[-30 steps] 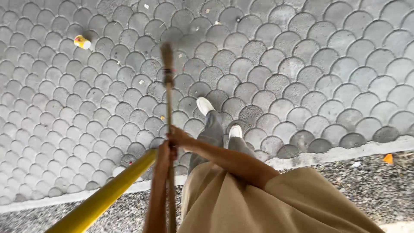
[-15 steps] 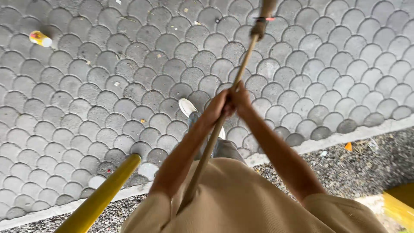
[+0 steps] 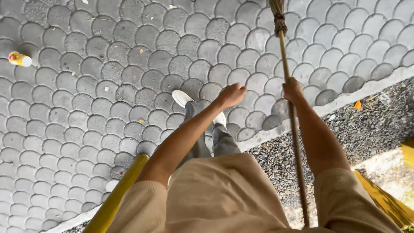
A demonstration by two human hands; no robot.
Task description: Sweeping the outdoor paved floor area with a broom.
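Note:
My right hand (image 3: 293, 89) grips the long wooden broom handle (image 3: 292, 129), which runs from the bottom of the view up to the bristle binding (image 3: 278, 17) at the top edge. My left hand (image 3: 232, 95) hangs free to the left of the handle, fingers curled into a loose fist with nothing in it. Both arms wear beige sleeves. My white shoes (image 3: 183, 98) and grey trousers stand on the fish-scale paving below the hands.
A yellow-and-white bottle (image 3: 19, 59) lies on the paving (image 3: 86, 108) at far left. A yellow pole (image 3: 115, 198) slants at lower left. A concrete kerb (image 3: 353, 92) separates the paving from gravel (image 3: 366, 125) with an orange scrap (image 3: 357, 105). Small litter bits dot the pavers.
My left hand has let go of the broom handle and moved left. The broom has swung to the right and is now held by my right hand alone.

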